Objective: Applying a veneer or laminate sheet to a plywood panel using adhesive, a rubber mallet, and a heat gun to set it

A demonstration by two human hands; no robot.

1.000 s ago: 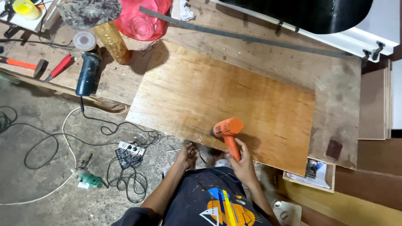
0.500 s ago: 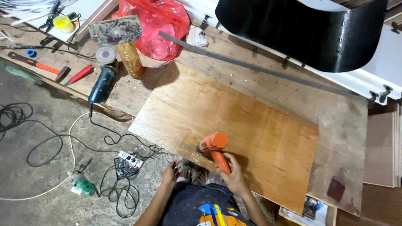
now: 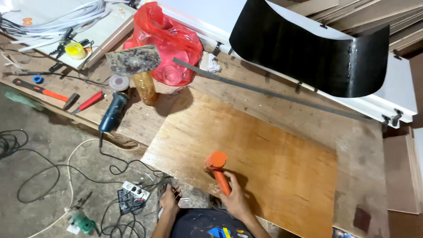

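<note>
My right hand (image 3: 235,200) grips the handle of an orange hand tool (image 3: 216,162). The tool's head rests on a brown plywood board (image 3: 273,154), close to its near edge. The board lies flat on a wooden workbench (image 3: 357,145). My left hand (image 3: 169,199) hangs below the board's near edge, over the floor, with its fingers apart and nothing in it. It is close to a power strip (image 3: 134,191) on the floor.
Left of the board lie a blue angle grinder (image 3: 112,112), an amber bottle (image 3: 145,88), a red plastic bag (image 3: 169,44), a hammer (image 3: 46,93) and a yellow tape roll (image 3: 76,50). A long metal strip (image 3: 264,92) and a black curved sheet (image 3: 317,53) sit behind. Cables (image 3: 44,172) cover the floor.
My right hand has slid the orange tool a little left along the board's near edge. The view has shifted, showing more of the bench's back.
</note>
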